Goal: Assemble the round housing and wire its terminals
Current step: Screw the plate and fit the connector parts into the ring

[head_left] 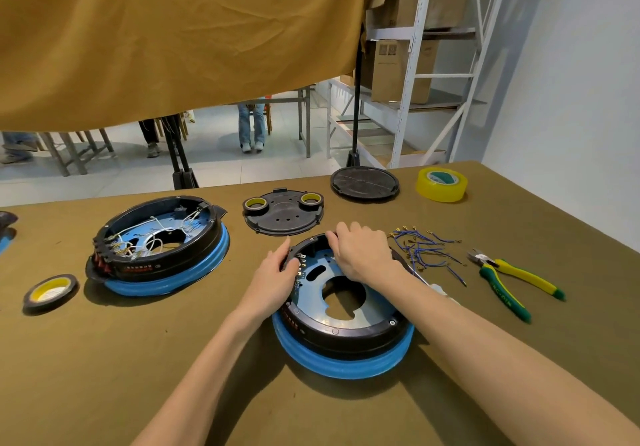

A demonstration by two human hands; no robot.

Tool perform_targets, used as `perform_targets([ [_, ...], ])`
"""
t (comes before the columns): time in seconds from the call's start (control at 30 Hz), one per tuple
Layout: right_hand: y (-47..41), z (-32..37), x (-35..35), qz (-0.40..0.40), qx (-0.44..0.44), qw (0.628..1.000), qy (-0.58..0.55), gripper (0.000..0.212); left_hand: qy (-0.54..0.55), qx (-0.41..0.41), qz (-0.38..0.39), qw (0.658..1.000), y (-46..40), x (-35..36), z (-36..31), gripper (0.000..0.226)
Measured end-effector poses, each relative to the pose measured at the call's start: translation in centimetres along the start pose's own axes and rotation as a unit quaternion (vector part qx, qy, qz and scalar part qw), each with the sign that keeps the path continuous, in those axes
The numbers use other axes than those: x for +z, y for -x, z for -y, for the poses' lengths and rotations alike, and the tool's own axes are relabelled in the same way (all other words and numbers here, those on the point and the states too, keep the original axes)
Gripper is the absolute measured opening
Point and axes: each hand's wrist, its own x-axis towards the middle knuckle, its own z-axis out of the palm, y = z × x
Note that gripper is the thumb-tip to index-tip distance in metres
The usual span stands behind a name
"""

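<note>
A round black housing (346, 333) on a blue ring base sits in front of me, its blue inner plate bare of wires. My left hand (277, 276) grips its left rim beside a row of small terminals. My right hand (360, 251) lies over the far rim, fingers curled onto the edge. Several blue wires with crimped ends (424, 248) lie loose just right of the housing. A second housing (159, 245), with white wires inside, stands at the left.
Yellow-green cutting pliers (509, 279) lie at the right. A black cover plate (284, 215) carries two small tape rolls; a round black lid (365, 182) and a yellow tape roll (441, 184) sit at the back. Another tape roll (50, 291) lies far left.
</note>
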Motion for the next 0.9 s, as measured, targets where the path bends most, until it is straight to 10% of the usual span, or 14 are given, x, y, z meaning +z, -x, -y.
perform_targets([
  [0.73, -0.4, -0.3, -0.1, 0.001, 0.054, 0.997, -0.06, 0.046, -0.042, 0.086, 0.003, 0.995, 1.8, 0.5, 1.6, 0.051],
  [0.9, 0.0, -1.9, -2.6, 0.052, 0.097, 0.928, -0.355, 0.048, 0.003, 0.084, -0.005, 0.996, 2.0, 0.5, 1.4, 0.05],
])
